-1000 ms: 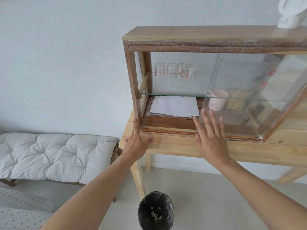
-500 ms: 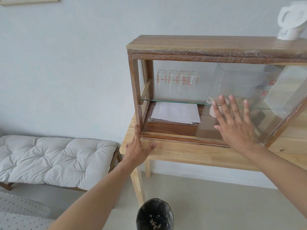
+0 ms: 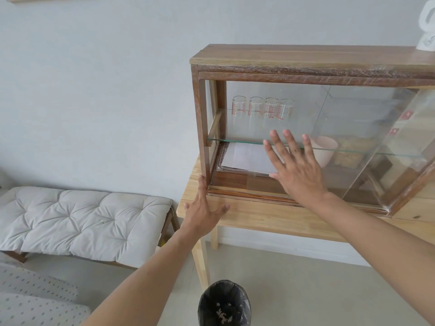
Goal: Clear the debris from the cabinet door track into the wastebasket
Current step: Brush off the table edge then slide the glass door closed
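A wooden cabinet [image 3: 306, 60] with sliding glass doors stands on a light wooden table [image 3: 259, 217]. Its door track [image 3: 247, 195] runs along the bottom front; I cannot make out debris in it. My right hand [image 3: 294, 168] lies flat on the glass front with its fingers spread, holding nothing. My left hand [image 3: 204, 208] rests open on the table at the cabinet's bottom left corner, its fingertips touching the corner post. On the floor below the table stands the wastebasket [image 3: 223, 304], lined in black, with a few pale scraps inside.
Inside the cabinet are several glasses [image 3: 261, 107] on a glass shelf, a pink cup [image 3: 324, 149] and white papers [image 3: 244, 158]. A white object [image 3: 427, 24] sits on the cabinet top. A padded grey bench [image 3: 82, 217] stands to the left, a dotted cushion [image 3: 35, 300] nearer.
My right hand went right across the glass front, then came back left, staying flat and open. My left hand has stayed at the cabinet's corner. The view has tilted and shifted.
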The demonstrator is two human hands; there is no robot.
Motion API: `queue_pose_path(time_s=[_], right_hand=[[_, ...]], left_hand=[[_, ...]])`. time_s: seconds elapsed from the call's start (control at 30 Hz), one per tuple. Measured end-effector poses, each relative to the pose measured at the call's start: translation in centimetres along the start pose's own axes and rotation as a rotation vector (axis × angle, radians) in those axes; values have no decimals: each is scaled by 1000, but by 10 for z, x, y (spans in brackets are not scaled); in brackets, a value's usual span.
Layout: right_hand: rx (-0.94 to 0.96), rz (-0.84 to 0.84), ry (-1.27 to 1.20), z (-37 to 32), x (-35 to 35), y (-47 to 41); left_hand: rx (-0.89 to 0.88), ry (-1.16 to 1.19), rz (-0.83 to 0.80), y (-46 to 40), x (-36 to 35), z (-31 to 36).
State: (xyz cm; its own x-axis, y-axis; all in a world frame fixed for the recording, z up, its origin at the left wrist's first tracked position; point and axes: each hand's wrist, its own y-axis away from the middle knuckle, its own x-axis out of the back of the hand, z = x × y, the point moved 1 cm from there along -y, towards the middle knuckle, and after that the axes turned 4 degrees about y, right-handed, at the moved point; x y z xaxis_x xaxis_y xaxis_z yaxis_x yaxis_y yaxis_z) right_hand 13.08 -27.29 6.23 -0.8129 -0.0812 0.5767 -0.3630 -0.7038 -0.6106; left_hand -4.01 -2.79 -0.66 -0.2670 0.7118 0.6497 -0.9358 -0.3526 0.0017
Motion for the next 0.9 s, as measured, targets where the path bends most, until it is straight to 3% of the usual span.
queue_pose_path(time_s=[0.23,0.9], right_hand=[[47,42,12,-52,1,-47],[43,43,32,-101,5,-84]], left_hand=[[1,23,5,-1,1,0],[0,31,-13,-1,0,-2]])
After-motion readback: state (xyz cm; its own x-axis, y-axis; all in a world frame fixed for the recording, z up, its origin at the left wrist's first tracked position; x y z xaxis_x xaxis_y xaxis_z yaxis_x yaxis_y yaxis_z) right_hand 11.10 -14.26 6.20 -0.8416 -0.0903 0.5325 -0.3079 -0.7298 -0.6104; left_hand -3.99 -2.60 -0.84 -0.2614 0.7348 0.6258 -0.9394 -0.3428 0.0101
